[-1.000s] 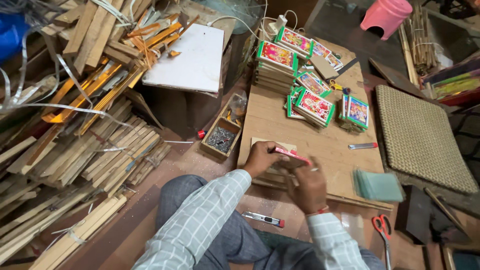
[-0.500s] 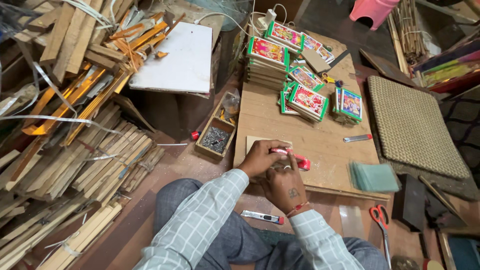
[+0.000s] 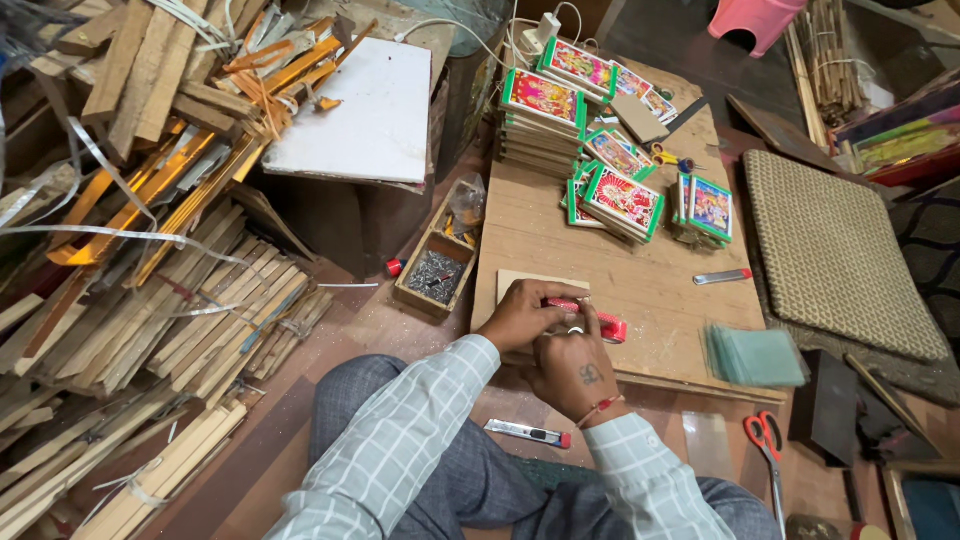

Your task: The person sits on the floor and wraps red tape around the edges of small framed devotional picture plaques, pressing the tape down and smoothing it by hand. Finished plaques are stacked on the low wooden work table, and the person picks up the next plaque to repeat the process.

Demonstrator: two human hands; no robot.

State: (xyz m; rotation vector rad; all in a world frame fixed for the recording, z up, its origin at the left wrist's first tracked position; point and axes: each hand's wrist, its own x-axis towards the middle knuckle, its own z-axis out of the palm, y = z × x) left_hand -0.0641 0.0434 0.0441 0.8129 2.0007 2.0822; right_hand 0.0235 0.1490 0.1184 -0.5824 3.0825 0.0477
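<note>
In the lower middle of the frame, we hold a red tool (image 3: 590, 320), maybe a cutter, with both hands over a small flat board (image 3: 520, 283) that lies on the low wooden table (image 3: 640, 290). Our left hand (image 3: 520, 315) is curled over the near end of the red tool and also rests on the board. Our right hand (image 3: 578, 365) is closed round the tool from below, with the fingers bent in tight. The red tool sits right between the two hands, and its far end sticks out toward the right. We cannot tell if the blade is out. We think the work on this board has only just begun, because the board looks plain and bare. In the upper middle of the frame, many framed colour pictures (image 3: 545, 100) are stacked up already, so a lot looks done, and more small ones (image 3: 625, 200) lie near them. A pile of glass pieces (image 3: 755, 355) waits at the right edge of the table. A grey cutter (image 3: 722, 276) lies on the table, well apart from our hands. Red scissors (image 3: 765, 440) lie on the floor at the lower right. A small box of nails (image 3: 432, 275) sits just left of the table, and wood strips (image 3: 180, 300) fill the left side.
</note>
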